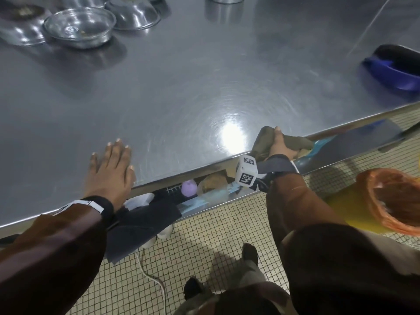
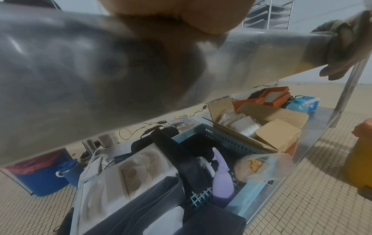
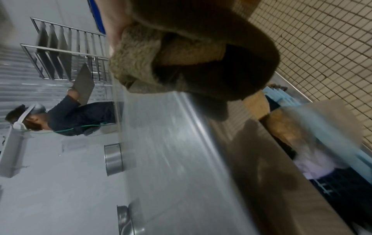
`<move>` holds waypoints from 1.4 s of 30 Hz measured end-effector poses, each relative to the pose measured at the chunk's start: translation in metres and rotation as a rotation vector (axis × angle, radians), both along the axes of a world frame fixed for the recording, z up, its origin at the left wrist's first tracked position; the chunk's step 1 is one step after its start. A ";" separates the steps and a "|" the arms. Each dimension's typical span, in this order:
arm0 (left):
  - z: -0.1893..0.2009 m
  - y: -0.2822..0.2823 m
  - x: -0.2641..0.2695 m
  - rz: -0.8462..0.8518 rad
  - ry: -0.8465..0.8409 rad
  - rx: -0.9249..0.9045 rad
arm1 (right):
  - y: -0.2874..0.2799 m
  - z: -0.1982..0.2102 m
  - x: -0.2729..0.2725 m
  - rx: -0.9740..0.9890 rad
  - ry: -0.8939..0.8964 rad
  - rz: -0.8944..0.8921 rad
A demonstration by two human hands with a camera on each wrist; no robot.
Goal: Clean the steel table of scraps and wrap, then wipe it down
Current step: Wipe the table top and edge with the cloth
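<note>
Beyond the fingertips: steel bowls [image 1: 79,27], blue dustpan [image 1: 393,71] far right. Left hand [image 1: 111,169] flat on steel table [image 1: 181,87], fingers straight. Right hand [image 1: 280,144] gripping olive cloth [image 1: 295,142] at table edge, apparently bunched.

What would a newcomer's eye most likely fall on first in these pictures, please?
Probably the bright glare on the bare steel table, near its front edge. Flanking it, the left hand lies flat on the steel, while the right hand grips a brown cloth at the edge. Next, the metal bowls clustered at the far left and the orange-lined bin on the floor to the right.
</note>
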State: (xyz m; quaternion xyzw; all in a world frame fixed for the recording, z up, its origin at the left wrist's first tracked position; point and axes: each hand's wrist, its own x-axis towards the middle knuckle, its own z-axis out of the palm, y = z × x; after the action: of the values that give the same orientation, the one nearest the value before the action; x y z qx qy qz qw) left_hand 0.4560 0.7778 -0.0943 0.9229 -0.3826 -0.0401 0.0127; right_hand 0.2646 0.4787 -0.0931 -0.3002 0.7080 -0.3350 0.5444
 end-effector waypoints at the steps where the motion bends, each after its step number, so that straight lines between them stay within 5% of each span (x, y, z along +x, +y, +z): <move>1: 0.003 -0.003 -0.002 -0.007 -0.007 0.007 | -0.005 -0.005 -0.002 -0.011 0.009 0.012; 12: 0.034 -0.167 -0.087 -0.262 0.033 -0.133 | -0.016 -0.001 -0.014 0.006 -0.063 0.058; 20: 0.011 -0.249 -0.130 -0.225 0.136 -0.080 | -0.036 -0.006 -0.025 0.024 -0.158 0.031; 32: 0.001 -0.257 -0.135 -0.249 0.051 -0.032 | -0.136 0.008 -0.070 0.006 -0.139 -0.040; 42: 0.000 -0.260 -0.136 -0.234 0.052 -0.036 | -0.055 -0.019 -0.037 0.027 -0.207 0.071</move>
State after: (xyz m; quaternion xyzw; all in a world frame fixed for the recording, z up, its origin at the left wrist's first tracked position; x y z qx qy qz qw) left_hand 0.3199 0.5181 -0.0941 0.8703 -0.4879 -0.0584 0.0342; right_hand 0.2271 0.4236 -0.1122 -0.2812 0.6413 -0.3353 0.6302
